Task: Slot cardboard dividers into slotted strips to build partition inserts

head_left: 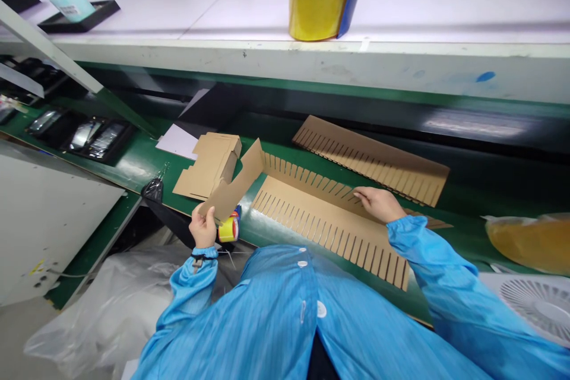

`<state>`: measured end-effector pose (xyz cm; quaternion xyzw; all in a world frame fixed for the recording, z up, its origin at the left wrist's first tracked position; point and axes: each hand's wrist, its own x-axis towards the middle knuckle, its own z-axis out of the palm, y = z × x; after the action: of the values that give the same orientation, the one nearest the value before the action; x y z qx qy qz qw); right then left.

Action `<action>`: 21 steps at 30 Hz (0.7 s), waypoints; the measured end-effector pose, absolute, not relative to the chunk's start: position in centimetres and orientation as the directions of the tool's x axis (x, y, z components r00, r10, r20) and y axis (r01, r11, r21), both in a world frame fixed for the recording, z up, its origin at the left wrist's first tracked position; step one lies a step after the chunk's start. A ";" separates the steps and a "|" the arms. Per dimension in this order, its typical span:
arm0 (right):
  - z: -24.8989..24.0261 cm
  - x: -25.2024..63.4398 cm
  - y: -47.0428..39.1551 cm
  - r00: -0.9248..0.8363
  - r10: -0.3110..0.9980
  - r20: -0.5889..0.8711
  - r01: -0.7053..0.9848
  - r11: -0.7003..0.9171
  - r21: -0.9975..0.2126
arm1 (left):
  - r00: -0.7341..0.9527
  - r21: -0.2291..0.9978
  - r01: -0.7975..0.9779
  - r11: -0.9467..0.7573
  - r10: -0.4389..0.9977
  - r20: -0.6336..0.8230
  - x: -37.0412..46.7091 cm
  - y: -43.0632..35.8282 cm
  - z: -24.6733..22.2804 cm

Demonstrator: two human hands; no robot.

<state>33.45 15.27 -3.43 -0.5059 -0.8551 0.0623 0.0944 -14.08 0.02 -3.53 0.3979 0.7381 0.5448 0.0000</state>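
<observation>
Two sleeves of a blue coat reach forward, the right one cut off by the frame edge. A clear bag slumps on the floor at the left, and a white fan is cut off at the right. The left hand grasps the near end of a card, its fingers hiding that corner. Small tape sits partly hidden just beside that hand. The right hand pinches the slotted strip, covering part of it; whether card and strip are joined, I cannot tell. A flat strip, also slotted, lies on the green table in front of them. Left of the card lies a folded box; beyond the slotted strip is a far strip. Black trays hold shiny items too unclear to name. Above the table runs a white shelf, bearing yellow tape in a blue holder and, at the left, a pale roll on a dark tray. Coloured objects behind it are cut off.
</observation>
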 end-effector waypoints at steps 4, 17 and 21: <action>-3.5 33.3 15.0 -0.457 0.885 0.085 0.866 0.465 -0.181 | -0.665 0.790 0.602 0.113 0.619 0.418 -13.4 -0.2 -3.8; -2.2 35.0 16.8 -0.357 0.903 0.238 0.903 0.399 -0.159 | -0.550 0.749 0.660 0.059 0.717 0.428 -10.5 2.5 -1.8; -2.2 36.7 17.7 -0.337 0.929 0.152 0.920 0.360 -0.157 | -0.523 0.757 0.645 0.100 0.780 0.342 -9.7 2.6 -3.7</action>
<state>36.71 17.67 -2.16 -0.5654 -0.8175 0.0213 0.1080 -9.71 2.65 -3.74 0.4828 0.7382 0.4655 0.0725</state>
